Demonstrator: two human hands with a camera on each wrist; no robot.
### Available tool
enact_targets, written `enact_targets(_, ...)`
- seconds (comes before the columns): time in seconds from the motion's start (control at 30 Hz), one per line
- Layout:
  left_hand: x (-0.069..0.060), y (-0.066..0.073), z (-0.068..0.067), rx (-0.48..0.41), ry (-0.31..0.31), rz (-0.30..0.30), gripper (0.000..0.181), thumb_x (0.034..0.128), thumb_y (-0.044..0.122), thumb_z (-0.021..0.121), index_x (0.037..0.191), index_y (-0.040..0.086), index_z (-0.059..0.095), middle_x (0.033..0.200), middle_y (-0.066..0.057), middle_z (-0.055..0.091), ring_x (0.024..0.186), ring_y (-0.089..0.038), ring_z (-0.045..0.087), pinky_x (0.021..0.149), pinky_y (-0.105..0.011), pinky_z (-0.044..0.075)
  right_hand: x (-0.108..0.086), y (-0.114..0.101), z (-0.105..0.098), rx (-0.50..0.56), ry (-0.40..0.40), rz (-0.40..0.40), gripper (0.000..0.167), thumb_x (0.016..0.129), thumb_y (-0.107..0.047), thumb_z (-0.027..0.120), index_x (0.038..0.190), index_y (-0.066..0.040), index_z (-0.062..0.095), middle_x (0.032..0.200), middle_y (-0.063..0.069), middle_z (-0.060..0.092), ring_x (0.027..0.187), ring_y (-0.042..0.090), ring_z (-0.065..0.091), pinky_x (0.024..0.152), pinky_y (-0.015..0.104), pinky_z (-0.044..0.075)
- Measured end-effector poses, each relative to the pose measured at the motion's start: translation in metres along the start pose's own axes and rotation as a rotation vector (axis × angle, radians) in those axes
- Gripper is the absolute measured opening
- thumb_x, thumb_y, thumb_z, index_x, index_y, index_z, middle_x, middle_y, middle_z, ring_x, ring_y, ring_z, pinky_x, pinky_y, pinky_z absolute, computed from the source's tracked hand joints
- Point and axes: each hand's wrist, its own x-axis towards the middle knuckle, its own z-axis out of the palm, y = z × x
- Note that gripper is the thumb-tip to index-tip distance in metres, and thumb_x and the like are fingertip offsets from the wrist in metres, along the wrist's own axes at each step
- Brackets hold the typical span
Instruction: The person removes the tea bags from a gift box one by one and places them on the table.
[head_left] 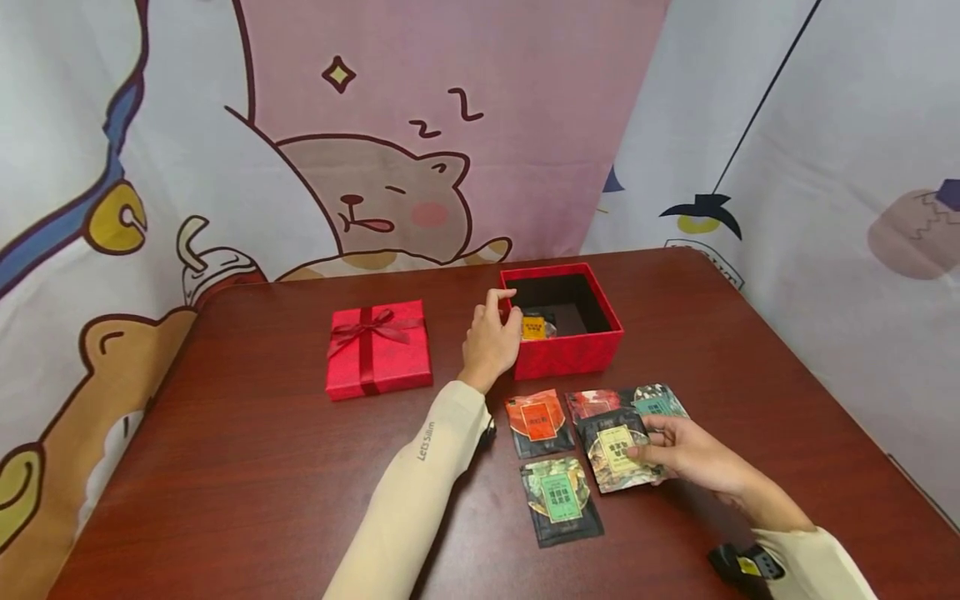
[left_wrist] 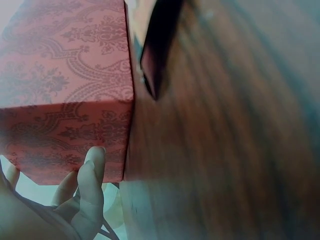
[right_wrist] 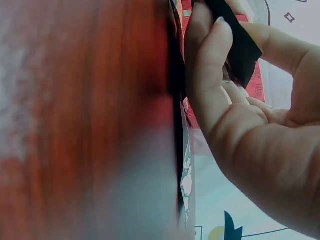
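My left hand (head_left: pixel 491 337) is at the left side of a red gift box (head_left: pixel 567 356), with bent fingers gripping its wall near the rim. In the left wrist view, fingers (left_wrist: pixel 92 187) touch the box's patterned red side (left_wrist: pixel 65 135). Inside the box lies a sachet with an orange-yellow label (head_left: pixel 533 327). My right hand (head_left: pixel 701 458) pinches a black tea sachet with a pale yellow label (head_left: pixel 617 450) by its right edge. This sachet partly covers a red-labelled sachet (head_left: pixel 596 402) and a teal-labelled sachet (head_left: pixel 660 402).
An orange-labelled sachet (head_left: pixel 538 423) and a green-labelled sachet (head_left: pixel 560 502) lie in front of the box. To the left sits the red lid (head_left: pixel 378 350) with a ribbon bow. A patterned cloth (head_left: pixel 555 108) hangs behind the brown table (head_left: pixel 247 467).
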Motion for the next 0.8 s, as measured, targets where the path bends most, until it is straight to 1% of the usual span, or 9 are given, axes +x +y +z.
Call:
enact_targets(0.13,0.0,-0.001,-0.001,-0.014,-0.008,-0.005,0.038,0.0997,0.046,0.042,0.137,0.039,0.047,0.121,-0.006,0.056,0.097,-0.035,0.062,0.083,-0.053,0.046,-0.002,0.0,-0.001,0.017,-0.03,-0.005,0.059,0.095,-0.013,0.063,0.135,0.02,0.034,0.103,0.014,0.071,0.083,0.012,0.067,0.068,0.031,0.056)
enact_targets(0.2,-0.001,-0.001,-0.002,-0.017,-0.012,-0.005,0.038,0.0999,0.046,0.042,0.137,0.039,0.046,0.121,-0.006,0.056,0.097,-0.034,0.062,0.084,-0.053,0.046,-0.003,0.0,-0.001,0.011,-0.039,-0.011,0.058,0.096,-0.014,0.063,0.134,0.02,0.035,0.101,0.012,0.071,0.081,0.011,0.067,0.066,0.029,0.055)
enact_targets(0.33,-0.001,-0.001,-0.002,-0.013,-0.01,-0.004,0.038,0.1,0.046,0.042,0.137,0.039,0.046,0.12,-0.006,0.056,0.097,-0.035,0.062,0.083,-0.054,0.046,-0.006,0.0,-0.001,0.013,-0.057,-0.017,0.061,0.096,-0.013,0.063,0.136,0.021,0.034,0.106,0.015,0.071,0.081,0.01,0.067,0.063,0.027,0.053)
enact_targets(0.37,-0.001,-0.001,-0.002,-0.014,-0.009,-0.004,0.038,0.1,0.046,0.042,0.137,0.039,0.046,0.12,-0.006,0.056,0.097,-0.035,0.063,0.082,-0.054,0.046,-0.006,0.0,-0.001,0.008,-0.058,-0.016,0.063,0.096,-0.013,0.063,0.137,0.022,0.031,0.106,0.016,0.071,0.079,0.009,0.065,0.061,0.026,0.052)
enact_targets(0.47,-0.002,-0.001,-0.003,-0.012,-0.01,-0.006,0.038,0.1001,0.047,0.041,0.137,0.039,0.046,0.12,-0.006,0.056,0.097,-0.035,0.063,0.082,-0.054,0.046,-0.008,0.0,0.0,0.0,-0.059,0.006,0.073,0.096,-0.014,0.063,0.14,0.026,0.021,0.108,0.015,0.07,0.074,0.007,0.062,0.058,0.025,0.05)
enact_targets(0.53,-0.002,0.0,-0.003,-0.014,-0.014,-0.005,0.039,0.1001,0.047,0.041,0.138,0.039,0.047,0.12,-0.006,0.056,0.097,-0.035,0.063,0.083,-0.054,0.046,-0.009,0.001,0.0,-0.01,-0.057,0.024,0.079,0.096,-0.014,0.063,0.14,0.028,0.014,0.105,0.013,0.07,0.068,0.005,0.056,0.055,0.024,0.047)
enact_targets(0.67,-0.003,0.001,-0.002,-0.013,-0.019,0.001,0.04,0.1001,0.046,0.041,0.139,0.038,0.047,0.12,-0.007,0.056,0.097,-0.036,0.063,0.083,-0.055,0.046,-0.013,0.003,0.0,-0.019,-0.067,0.026,0.077,0.096,-0.015,0.063,0.14,0.028,0.015,0.09,0.006,0.067,0.059,0.004,0.046,0.052,0.023,0.042)
enact_targets(0.7,-0.002,0.001,-0.002,-0.013,-0.019,0.002,0.04,0.1001,0.046,0.041,0.139,0.038,0.047,0.12,-0.007,0.056,0.097,-0.036,0.063,0.083,-0.055,0.046,-0.014,0.004,0.0,-0.02,-0.071,0.023,0.074,0.096,-0.015,0.063,0.14,0.027,0.019,0.087,0.005,0.066,0.058,0.004,0.043,0.051,0.022,0.041)
enact_targets(0.8,-0.002,0.0,-0.001,-0.006,-0.012,0.003,0.038,0.1002,0.047,0.041,0.138,0.039,0.046,0.122,-0.007,0.056,0.098,-0.036,0.063,0.083,-0.055,0.046,-0.015,0.006,0.0,-0.016,-0.089,0.015,0.071,0.097,-0.015,0.062,0.138,0.027,0.023,0.083,0.003,0.063,0.058,0.005,0.044,0.052,0.023,0.042)
